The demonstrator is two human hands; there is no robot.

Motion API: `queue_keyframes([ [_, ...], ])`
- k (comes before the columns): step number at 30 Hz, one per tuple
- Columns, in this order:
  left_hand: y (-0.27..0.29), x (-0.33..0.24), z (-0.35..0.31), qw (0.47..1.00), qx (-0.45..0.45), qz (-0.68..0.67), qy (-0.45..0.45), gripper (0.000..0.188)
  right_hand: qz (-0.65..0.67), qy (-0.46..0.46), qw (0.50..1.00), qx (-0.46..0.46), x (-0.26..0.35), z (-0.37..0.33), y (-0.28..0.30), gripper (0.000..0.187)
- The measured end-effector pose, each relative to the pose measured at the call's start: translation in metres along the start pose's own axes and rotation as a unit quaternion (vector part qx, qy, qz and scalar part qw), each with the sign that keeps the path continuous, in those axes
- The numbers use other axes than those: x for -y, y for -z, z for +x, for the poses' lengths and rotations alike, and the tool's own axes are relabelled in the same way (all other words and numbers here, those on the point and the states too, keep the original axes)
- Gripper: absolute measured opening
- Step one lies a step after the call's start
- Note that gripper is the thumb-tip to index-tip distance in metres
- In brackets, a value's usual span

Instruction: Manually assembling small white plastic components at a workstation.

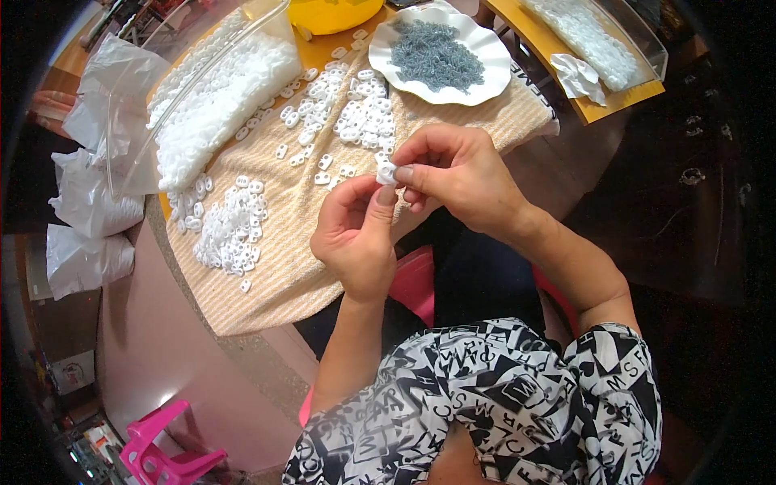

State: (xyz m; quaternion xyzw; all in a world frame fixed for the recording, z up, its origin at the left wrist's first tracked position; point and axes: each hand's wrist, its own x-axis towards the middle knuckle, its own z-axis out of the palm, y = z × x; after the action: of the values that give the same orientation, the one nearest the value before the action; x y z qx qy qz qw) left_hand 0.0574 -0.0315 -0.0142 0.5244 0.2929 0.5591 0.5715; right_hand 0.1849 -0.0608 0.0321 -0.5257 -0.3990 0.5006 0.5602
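My left hand and my right hand meet over the near edge of a striped towel. Between their thumbs and fingers they pinch a small white plastic piece, which looks like a cord lock; the fingers partly cover it. Just beyond lies a heap of similar white two-holed pieces, with others scattered around it. A second pile sits to the left of my left hand. Past my right hand stands a scalloped white plate bearing a mound of thin grey pieces, perhaps springs.
The towel covers much of the table. At its left, a clear bin holds many white pieces. A yellow bowl is at the back. Another clear tray and crumpled paper lie upper right. A pink stool stands lower left.
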Motion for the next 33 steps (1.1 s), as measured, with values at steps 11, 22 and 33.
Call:
queue_keyframes([
  [11, 0.017, 0.003, 0.014, 0.972, 0.086, -0.209, 0.067, 0.020, 0.049, 0.003, 0.995, 0.086, 0.003, -0.004, -0.002, 0.024],
  [22, 0.021, 0.003, 0.018, 0.962, 0.133, -0.239, -0.021, 0.020, -0.124, 0.160, 0.978, 0.050, 0.001, -0.014, -0.009, 0.023],
  [33, 0.022, 0.001, 0.018, 0.970, 0.135, -0.191, -0.074, 0.017, -0.136, 0.238, 0.960, 0.053, -0.005, -0.016, -0.012, 0.022],
])
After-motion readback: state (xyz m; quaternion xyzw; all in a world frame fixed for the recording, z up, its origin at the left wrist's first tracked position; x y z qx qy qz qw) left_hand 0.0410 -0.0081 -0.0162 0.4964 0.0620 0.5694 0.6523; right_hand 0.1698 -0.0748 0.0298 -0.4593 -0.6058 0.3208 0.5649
